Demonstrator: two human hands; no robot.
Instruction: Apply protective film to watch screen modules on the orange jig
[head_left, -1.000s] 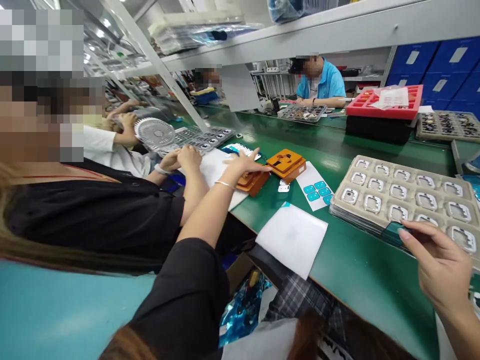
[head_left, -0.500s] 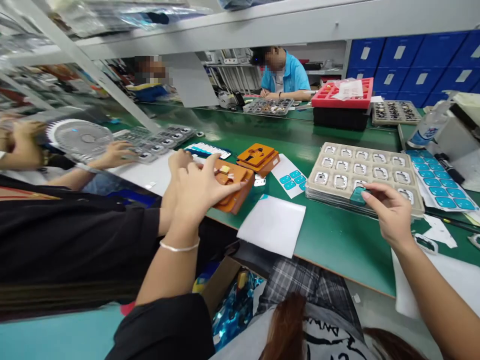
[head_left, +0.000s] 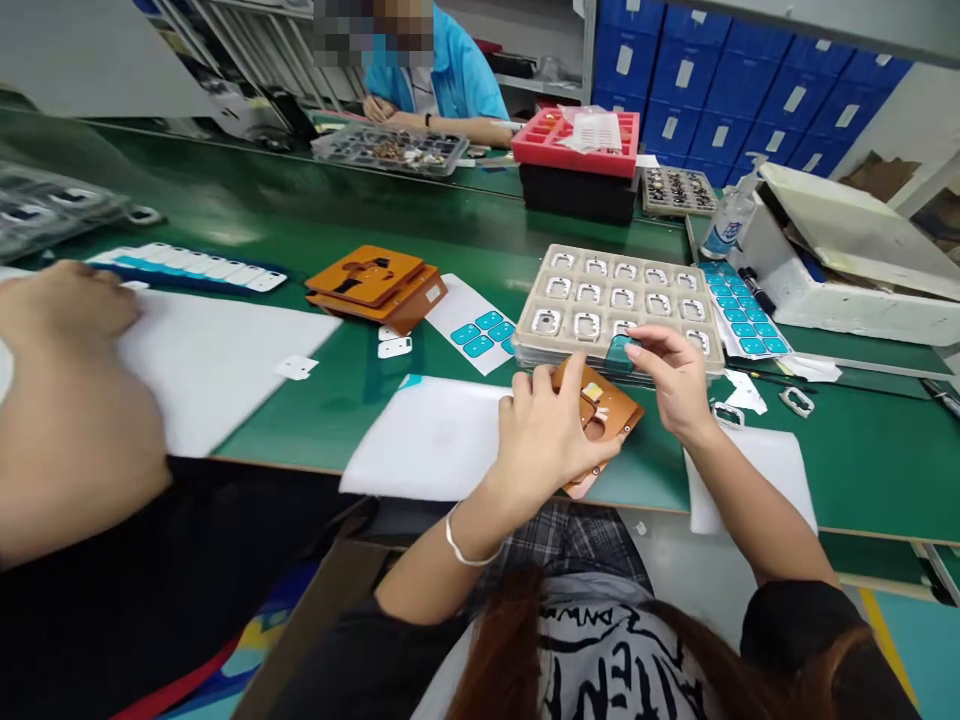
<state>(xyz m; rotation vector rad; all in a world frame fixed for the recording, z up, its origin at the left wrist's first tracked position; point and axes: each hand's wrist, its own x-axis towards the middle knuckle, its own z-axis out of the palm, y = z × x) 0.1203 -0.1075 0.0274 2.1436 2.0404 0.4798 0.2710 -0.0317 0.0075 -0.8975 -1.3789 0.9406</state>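
Left hand [head_left: 544, 440] firmly clasps an orange laminated jig [head_left: 611, 405] while right hand [head_left: 675, 380] pinches a small teal film tab [head_left: 619, 352], tab not yet on the jig.

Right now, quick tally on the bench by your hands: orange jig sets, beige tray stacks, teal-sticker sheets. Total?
Orange jig sets: 2
Beige tray stacks: 1
Teal-sticker sheets: 2
Total: 5
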